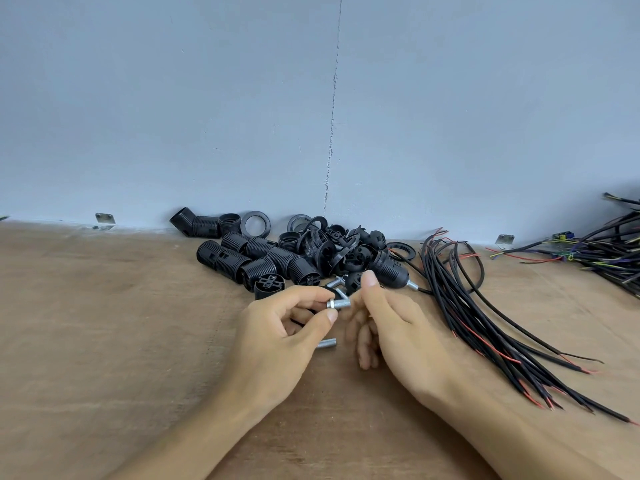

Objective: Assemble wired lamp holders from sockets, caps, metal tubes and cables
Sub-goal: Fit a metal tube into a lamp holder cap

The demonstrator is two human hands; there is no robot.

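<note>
Metal tube point(341, 303), axis left-right, in pinch of left hand point(277, 327); right hand point(391, 320) curled at other end, hold unclear.

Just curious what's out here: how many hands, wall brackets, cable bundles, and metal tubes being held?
Hands: 2, left hand and right hand
Wall brackets: 2
Cable bundles: 2
Held metal tube: 1
Total: 7

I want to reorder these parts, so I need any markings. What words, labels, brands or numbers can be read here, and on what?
None can be read.
The black sockets: only moulded ribs, no legible marking.
The metal tube pinched by the left hand: bare thread, no marking visible.
The small circuit board at far right: too small to read.
</note>
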